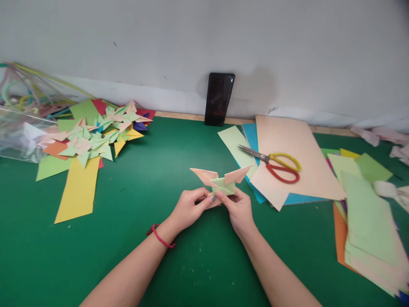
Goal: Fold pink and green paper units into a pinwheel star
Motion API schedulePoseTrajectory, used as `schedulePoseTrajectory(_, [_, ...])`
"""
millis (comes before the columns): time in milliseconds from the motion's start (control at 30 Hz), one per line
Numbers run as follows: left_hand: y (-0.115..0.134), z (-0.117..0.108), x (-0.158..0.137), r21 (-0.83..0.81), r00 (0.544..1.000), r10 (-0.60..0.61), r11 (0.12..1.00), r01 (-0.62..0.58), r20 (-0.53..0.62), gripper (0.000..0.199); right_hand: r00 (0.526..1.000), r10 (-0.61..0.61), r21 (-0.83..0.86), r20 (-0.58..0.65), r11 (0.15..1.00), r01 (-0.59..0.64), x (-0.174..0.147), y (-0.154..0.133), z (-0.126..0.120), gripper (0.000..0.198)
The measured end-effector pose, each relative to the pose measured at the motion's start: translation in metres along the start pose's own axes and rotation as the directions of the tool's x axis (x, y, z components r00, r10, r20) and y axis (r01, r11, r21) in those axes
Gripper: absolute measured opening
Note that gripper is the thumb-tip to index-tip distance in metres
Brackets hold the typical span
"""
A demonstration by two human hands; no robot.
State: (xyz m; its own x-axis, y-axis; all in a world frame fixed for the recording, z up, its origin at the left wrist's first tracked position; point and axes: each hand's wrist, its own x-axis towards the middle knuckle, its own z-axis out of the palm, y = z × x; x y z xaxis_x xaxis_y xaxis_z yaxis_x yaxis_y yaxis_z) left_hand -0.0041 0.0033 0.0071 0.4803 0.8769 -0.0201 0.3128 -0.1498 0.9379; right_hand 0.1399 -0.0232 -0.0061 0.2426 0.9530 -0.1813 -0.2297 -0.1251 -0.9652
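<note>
Between both hands is a folded paper piece (223,186), with a light green middle and pale peach pointed flaps. Two of its flaps spread up and outward to left and right; another peach part shows at the lower left. My left hand (194,207) pinches its lower left side, thumb on the near face. On the lower right, my right hand (237,208) grips it, with the thumb pressed against the green middle. The fingers behind the paper are partly hidden. A red cord bracelet (162,238) circles my left wrist.
Scissors (271,162) with yellow and red handles lie on peach sheets (294,140) at the right. A phone (219,99) leans on the wall. Folded paper stars (92,136) pile up at left by a clear plastic bag (15,136). Green paper strips (367,217) lie far right.
</note>
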Motion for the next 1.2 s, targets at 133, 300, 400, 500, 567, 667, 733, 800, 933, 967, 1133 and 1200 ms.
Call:
schedulePoseTrajectory(133, [-0.0003, -0.0004, 0.0014, 0.005, 0.999, -0.027, 1.0, 0.027, 0.039, 0.028, 1.0, -0.011, -0.009, -0.001, 1.0, 0.011, -0.0001, 0.0009, -0.0003, 0.024])
schedulePoseTrajectory(300, [-0.003, 0.0006, 0.0008, 0.079, 0.999, 0.006, 0.997, -0.01, 0.054, 0.038, 1.0, 0.008, -0.013, 0.001, 1.0, -0.008, -0.0006, 0.0032, -0.0014, 0.022])
schedulePoseTrajectory(400, [-0.0047, 0.0017, 0.0002, 0.078, 0.999, 0.015, 0.997, -0.018, 0.041, 0.041, 1.0, 0.017, -0.016, 0.006, 1.0, -0.017, -0.0009, 0.0035, -0.0017, 0.021])
schedulePoseTrajectory(500, [-0.0051, 0.0019, -0.0002, 0.043, 0.999, 0.018, 0.999, -0.019, 0.034, 0.042, 1.0, 0.004, -0.021, 0.009, 1.0, -0.004, -0.0011, 0.003, -0.0017, 0.022])
schedulePoseTrajectory(567, [-0.0042, 0.0013, -0.0005, -0.012, 0.999, 0.019, 1.0, -0.019, 0.042, 0.041, 1.0, -0.001, -0.027, 0.016, 1.0, 0.001, -0.0012, 0.0026, -0.0017, 0.023])
schedulePoseTrajectory(667, [-0.0016, -0.0004, -0.0011, -0.104, 0.998, 0.009, 0.995, -0.001, 0.07, 0.039, 1.0, -0.001, -0.041, 0.03, 0.999, 0.002, -0.0016, 0.0013, -0.0014, 0.025])
schedulePoseTrajectory(733, [0.0003, -0.0015, -0.0013, -0.145, 0.996, -0.008, 0.989, 0.021, 0.088, 0.038, 0.999, -0.003, -0.054, 0.037, 0.999, 0.005, -0.0019, -0.0001, -0.0008, 0.025])
schedulePoseTrajectory(800, [0.0017, -0.0022, -0.0014, -0.175, 0.995, -0.017, 0.984, 0.035, 0.103, 0.039, 0.999, -0.007, -0.069, 0.04, 0.998, 0.01, -0.0022, -0.0016, 0.0, 0.025])
schedulePoseTrajectory(933, [0.0022, -0.0016, -0.0007, -0.166, 0.995, -0.002, 0.986, 0.019, 0.104, 0.038, 0.999, 0.003, -0.081, 0.032, 0.997, 0.0, -0.0021, -0.0021, 0.0004, 0.026])
schedulePoseTrajectory(967, [0.0021, -0.0012, -0.0005, -0.139, 0.996, 0.005, 0.99, 0.008, 0.093, 0.038, 1.0, 0.005, -0.073, 0.028, 0.997, -0.003, -0.0019, -0.0013, 0.0001, 0.025])
schedulePoseTrajectory(1133, [0.0012, -0.0003, -0.0001, -0.015, 0.997, 0.037, 0.999, -0.036, 0.063, 0.036, 1.0, -0.007, -0.012, 0.022, 1.0, 0.007, -0.0001, 0.0048, -0.0028, 0.02])
schedulePoseTrajectory(1200, [0.0009, -0.0006, -0.0002, 0.005, 0.998, 0.034, 0.999, -0.034, 0.06, 0.035, 1.0, -0.005, -0.007, 0.026, 1.0, 0.005, 0.0, 0.0056, -0.0032, 0.02])
